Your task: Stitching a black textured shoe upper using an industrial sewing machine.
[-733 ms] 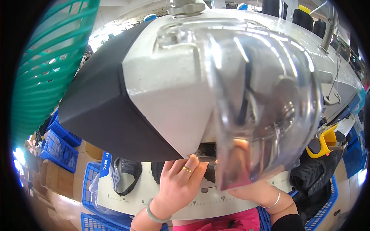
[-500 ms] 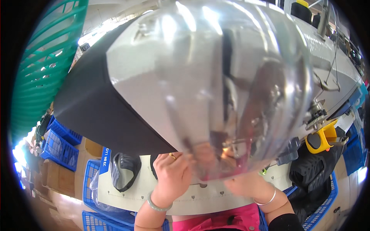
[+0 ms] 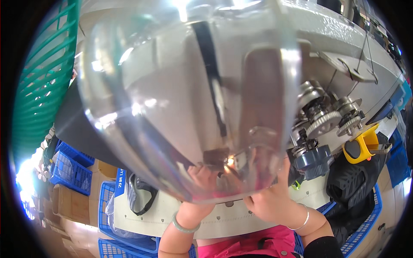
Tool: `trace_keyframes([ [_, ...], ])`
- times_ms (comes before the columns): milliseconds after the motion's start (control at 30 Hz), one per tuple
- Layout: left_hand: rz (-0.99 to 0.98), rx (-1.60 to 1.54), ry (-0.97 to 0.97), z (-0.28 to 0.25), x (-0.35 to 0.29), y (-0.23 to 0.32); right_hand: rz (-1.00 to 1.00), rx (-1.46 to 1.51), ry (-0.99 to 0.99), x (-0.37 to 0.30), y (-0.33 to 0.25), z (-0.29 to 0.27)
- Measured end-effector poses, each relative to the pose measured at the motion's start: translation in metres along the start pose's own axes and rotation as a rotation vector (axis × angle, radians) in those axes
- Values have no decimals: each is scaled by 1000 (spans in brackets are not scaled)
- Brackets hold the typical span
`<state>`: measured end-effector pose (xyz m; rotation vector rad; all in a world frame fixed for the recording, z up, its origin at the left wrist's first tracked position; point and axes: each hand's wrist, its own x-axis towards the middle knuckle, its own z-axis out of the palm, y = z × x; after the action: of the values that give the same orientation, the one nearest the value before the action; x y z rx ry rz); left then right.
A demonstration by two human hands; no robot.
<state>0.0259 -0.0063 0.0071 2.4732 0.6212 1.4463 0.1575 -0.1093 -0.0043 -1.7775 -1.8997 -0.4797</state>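
A sewing machine [image 3: 327,26] fills the upper view, its clear curved guard [image 3: 172,116] close in front and distorting what lies behind. Through the guard's lower part, my left hand [image 3: 202,178] shows with fingers curled, beside a lit spot near the machine's needle area. Whatever these fingers hold cannot be made out. My right hand [image 3: 273,200] is at the guard's lower right edge, one finger pointing up and the others largely hidden. A dark grey shoe upper [image 3: 142,195] rests on the pale table [image 3: 172,219], left of my left hand.
Thread-tension knobs [image 3: 318,124] stand right of the guard, with a yellow-handled tool [image 3: 361,146] beyond. More dark shoe uppers [image 3: 352,185] lie over a blue basket [image 3: 365,228] at right. Blue crates [image 3: 73,172] and a cardboard box [image 3: 73,204] sit at left, below a green plastic grille [image 3: 47,81].
The view has shifted, so the guard appears further left and the tension knobs show more fully. My left hand's fingers now appear behind the guard. Both hands remain near the needle area.
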Motion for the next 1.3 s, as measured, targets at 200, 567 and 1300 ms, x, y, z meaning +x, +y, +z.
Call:
trace_keyframes([
  [200,7,66,18,3,3,-3,125,224,37,10,-10,18],
  [567,177,233,-252,-22,4,-9,-102,265,62,7,15,5],
  [1300,147,293,-347,-27,2,-2,-156,419,2,2,33,14],
])
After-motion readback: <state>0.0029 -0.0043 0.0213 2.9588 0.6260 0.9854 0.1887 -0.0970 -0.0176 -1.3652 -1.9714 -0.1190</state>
